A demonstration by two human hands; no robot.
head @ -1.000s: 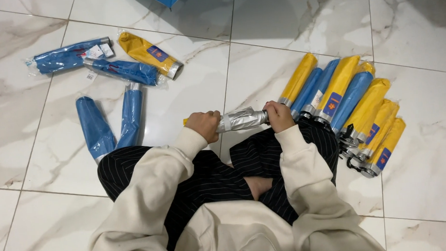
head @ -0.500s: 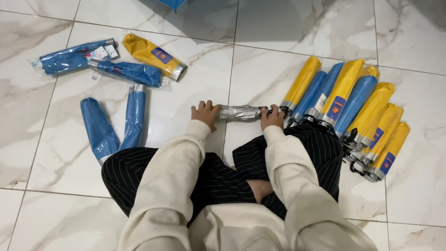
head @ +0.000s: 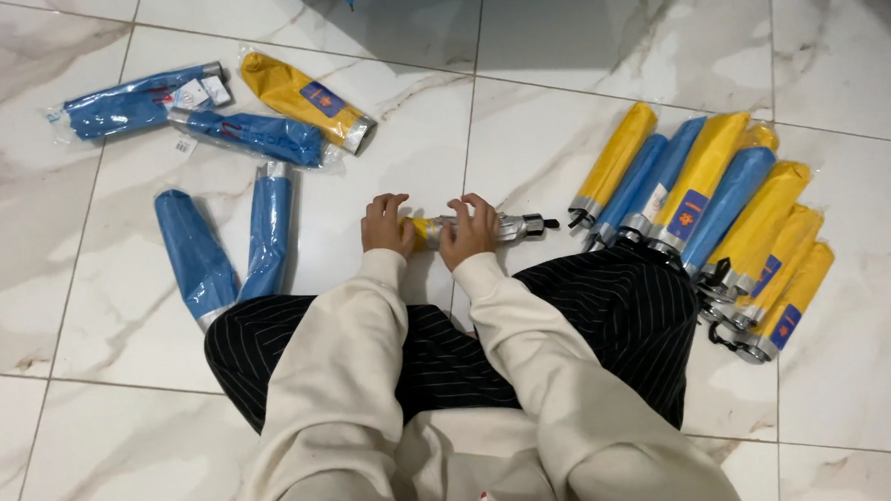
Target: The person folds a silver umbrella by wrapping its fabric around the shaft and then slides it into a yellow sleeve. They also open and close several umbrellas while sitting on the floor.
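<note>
Now you are pressing both hands, left hand (head: pixel 385 226) and right hand (head: pixel 468 231), fingers curled, onto a folded umbrella (head: pixel 485 229) lying on the marble floor (head: pixel 557 55).

A folded silver-and-yellow umbrella (head: pixel 470 227) lies sideways on the marble floor.

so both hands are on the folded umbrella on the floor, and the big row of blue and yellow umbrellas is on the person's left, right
Not quite. Both the left hand and the right hand do rest on the folded umbrella on the floor, but the head view shows the big row of blue and yellow umbrellas on the person's right. On their left lie only a few loose ones.
</note>
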